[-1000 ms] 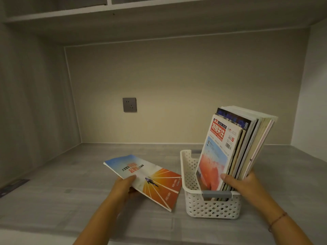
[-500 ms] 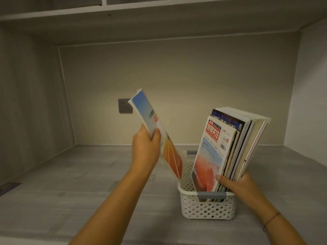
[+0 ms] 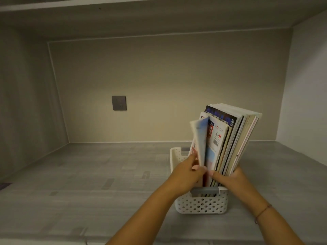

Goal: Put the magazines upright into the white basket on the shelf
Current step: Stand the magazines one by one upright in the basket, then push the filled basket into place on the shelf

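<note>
A white perforated basket [image 3: 201, 206] with a grey handle stands on the grey shelf [image 3: 88, 183], right of centre. Several magazines [image 3: 235, 138] stand upright in it, leaning right. My left hand [image 3: 187, 174] grips a blue-and-orange magazine [image 3: 200, 138] near its lower edge; it is upright and blurred, at the left front of the stack, its bottom inside the basket. My right hand [image 3: 228, 179] holds the standing stack at its base, fingers against the front cover.
A grey wall socket [image 3: 119, 103] sits on the back wall to the left. Side walls close the alcove left and right, and a shelf board runs overhead. The shelf's front edge lies near the bottom of the view.
My left hand lifted the blue-and-orange magazine off the shelf, turned it upright and brought it right and down into the basket beside the stack. My right hand stayed on the stack.
</note>
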Available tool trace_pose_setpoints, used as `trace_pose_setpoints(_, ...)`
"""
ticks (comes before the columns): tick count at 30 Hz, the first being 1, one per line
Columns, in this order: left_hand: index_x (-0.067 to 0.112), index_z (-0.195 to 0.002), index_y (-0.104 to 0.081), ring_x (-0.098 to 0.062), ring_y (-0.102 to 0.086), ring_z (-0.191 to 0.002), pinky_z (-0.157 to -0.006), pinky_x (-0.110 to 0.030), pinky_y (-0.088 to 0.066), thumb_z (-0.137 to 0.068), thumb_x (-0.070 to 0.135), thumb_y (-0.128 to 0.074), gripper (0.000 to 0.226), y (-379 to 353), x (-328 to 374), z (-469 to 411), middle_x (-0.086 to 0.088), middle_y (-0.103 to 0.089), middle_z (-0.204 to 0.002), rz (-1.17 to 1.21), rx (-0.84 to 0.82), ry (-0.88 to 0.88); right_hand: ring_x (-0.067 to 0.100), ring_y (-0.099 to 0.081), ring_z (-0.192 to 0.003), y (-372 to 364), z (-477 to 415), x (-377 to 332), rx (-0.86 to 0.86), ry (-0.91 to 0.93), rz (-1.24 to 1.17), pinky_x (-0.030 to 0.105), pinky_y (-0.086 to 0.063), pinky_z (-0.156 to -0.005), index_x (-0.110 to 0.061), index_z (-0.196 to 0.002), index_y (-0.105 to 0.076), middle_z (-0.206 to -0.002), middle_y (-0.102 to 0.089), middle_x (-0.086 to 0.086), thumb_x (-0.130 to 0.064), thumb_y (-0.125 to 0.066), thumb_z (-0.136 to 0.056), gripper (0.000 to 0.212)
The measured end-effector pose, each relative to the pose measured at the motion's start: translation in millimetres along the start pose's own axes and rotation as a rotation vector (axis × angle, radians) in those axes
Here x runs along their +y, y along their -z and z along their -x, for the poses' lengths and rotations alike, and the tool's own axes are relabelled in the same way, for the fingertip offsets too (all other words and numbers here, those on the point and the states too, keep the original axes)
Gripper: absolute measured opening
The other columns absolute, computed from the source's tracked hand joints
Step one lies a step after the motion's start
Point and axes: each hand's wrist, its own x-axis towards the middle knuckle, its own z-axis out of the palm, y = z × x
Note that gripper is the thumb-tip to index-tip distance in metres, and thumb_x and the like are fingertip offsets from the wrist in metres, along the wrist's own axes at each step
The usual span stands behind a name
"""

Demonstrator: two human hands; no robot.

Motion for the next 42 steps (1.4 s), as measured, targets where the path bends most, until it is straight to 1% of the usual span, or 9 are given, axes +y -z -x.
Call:
trace_pose_setpoints(3,0.030,-0.143,-0.037,0.012,-0.059,-0.096,-0.072,-0.008,-0.050,-0.087,0.032,-0.065,0.063,9.0,-0.9,1.4,0.027,-0.054,-0.120,0.020,-0.155,-0.009,0.001,-0.059,-0.104,1.7,0.4,-4.1,-0.049,0.026,-0.002,0.011,-0.050,-0.077,-0.034,-0.120,-0.050,-0.113,-0.062,-0.015,-0.031,-0.077,-0.060,0.065)
trace_pose_setpoints(8,0.027,-0.143,-0.039,-0.014,-0.059,-0.112,-0.096,-0.031,-0.050,-0.080,0.022,-0.074,0.073,4.0,-2.6,-0.2,0.006,-0.054,-0.137,-0.209,-0.083,-0.074,0.006,-0.057,-0.113,6.3,-1.7,-1.8,-0.115,0.025,0.015,0.021,-0.049,-0.089,-0.024,-0.133,-0.044,-0.124,-0.060,-0.007,-0.036,-0.077,-0.058,0.084)
trace_pose_setpoints(20,0.040,-0.143,-0.033,-0.009,-0.058,-0.112,-0.097,-0.033,-0.050,-0.091,0.029,-0.058,0.058,6.4,-15.7,2.6,0.013,-0.048,-0.140,-0.261,-0.142,-0.140,-0.001,-0.055,-0.105,-3.3,1.0,0.9,0.034,0.006,-0.013,0.013,-0.047,-0.075,-0.037,-0.125,-0.045,-0.115,-0.058,-0.019,-0.049,-0.074,-0.050,0.081)
trace_pose_setpoints(24,0.042,-0.137,-0.040,0.015,-0.030,-0.125,-0.107,-0.029,-0.033,-0.091,0.037,-0.055,0.049,11.9,-25.6,5.7,0.037,-0.037,-0.132,-0.253,0.227,-0.188,0.005,-0.057,-0.105,-1.5,0.8,3.3,0.029,-0.042,0.000,0.023,-0.047,-0.082,-0.032,-0.126,-0.046,-0.114,-0.060,-0.014,-0.047,-0.075,-0.052,0.080)
trace_pose_setpoints(26,0.036,-0.147,-0.023,-0.007,-0.024,-0.140,-0.111,-0.041,-0.029,-0.091,0.041,-0.056,0.066,16.9,-33.2,8.4,0.017,-0.026,-0.152,-0.074,0.417,0.042,0.012,-0.056,-0.108,-0.6,0.4,5.2,0.038,-0.065,0.012,0.029,-0.046,-0.088,-0.025,-0.132,-0.041,-0.117,-0.060,-0.008,-0.041,-0.077,-0.057,0.084)
trace_pose_setpoints(29,0.032,-0.151,-0.011,-0.024,-0.041,-0.134,-0.099,-0.042,-0.042,-0.093,0.040,-0.054,0.073,17.5,-40.0,15.2,-0.001,-0.033,-0.153,0.510,0.268,0.381,0.015,-0.055,-0.111,-1.2,0.4,6.7,0.081,-0.045,0.017,0.029,-0.045,-0.088,-0.023,-0.135,-0.035,-0.121,-0.057,-0.004,-0.029,-0.079,-0.065,0.083)
trace_pose_setpoints(31,0.031,-0.143,-0.033,-0.017,-0.064,-0.108,-0.073,-0.030,-0.055,-0.094,0.036,-0.052,0.052,12.8,-44.7,17.1,0.002,-0.064,-0.125,0.694,0.151,0.377,0.012,-0.054,-0.108,-2.7,0.9,6.1,0.113,-0.022,0.025,0.023,-0.045,-0.081,-0.025,-0.136,-0.031,-0.121,-0.056,-0.006,-0.026,-0.079,-0.066,0.085)
trace_pose_setpoints(34,0.034,-0.120,-0.051,-0.012,-0.073,-0.077,-0.053,-0.024,-0.055,-0.096,0.029,-0.048,0.024,6.8,-47.0,13.2,0.006,-0.076,-0.089,0.757,0.104,0.326,0.000,-0.053,-0.101,-5.9,3.0,6.3,0.136,-0.013,-0.015,0.014,-0.044,-0.073,-0.027,-0.135,-0.031,-0.118,-0.056,-0.011,-0.023,-0.078,-0.067,0.082)
trace_pose_setpoints(42,0.033,-0.113,-0.051,-0.013,-0.073,-0.075,-0.053,-0.024,-0.056,-0.098,0.020,-0.043,0.021,-12.3,-44.1,-0.5,0.003,-0.076,-0.085,0.821,0.054,0.272,-0.005,-0.055,-0.091,11.9,-0.5,5.5,0.147,-0.043,-0.052,0.004,-0.046,-0.053,-0.026,-0.125,-0.042,-0.107,-0.059,-0.015,-0.015,-0.075,-0.071,0.065)
